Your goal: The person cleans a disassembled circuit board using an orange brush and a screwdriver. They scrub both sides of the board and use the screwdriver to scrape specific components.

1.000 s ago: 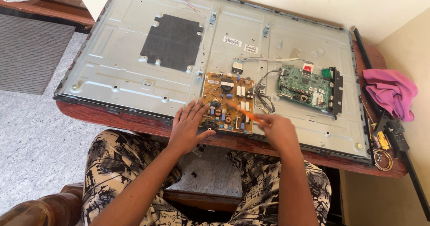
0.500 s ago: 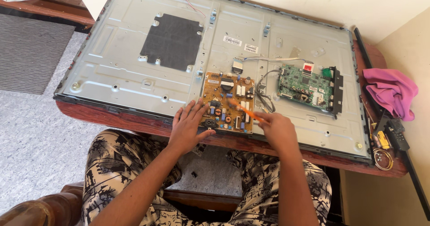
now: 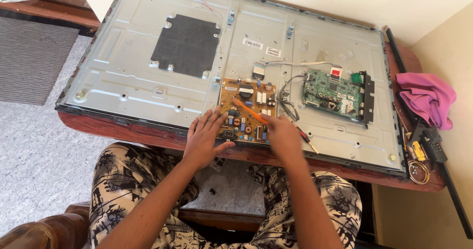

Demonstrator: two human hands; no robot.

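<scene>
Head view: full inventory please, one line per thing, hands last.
Flat-screen TV's bare metal back panel: 1, grey, face down across the table.
Square black pad: 1, on the panel's upper left.
Tan power-supply circuit board: 1, at the panel's near edge, centre.
Green circuit board: 1, right of the tan board.
Thin orange tool: 1, lying over the tan board, held by the right hand.
Reddish wooden table: 1, under the panel.
Pink crumpled cloth: 1, table's right end.
Small yellow tool: 1, near the table's right corner.
Left hand: flat, fingers spread on the tan board's edge.
Right hand: closed on the orange tool.
</scene>
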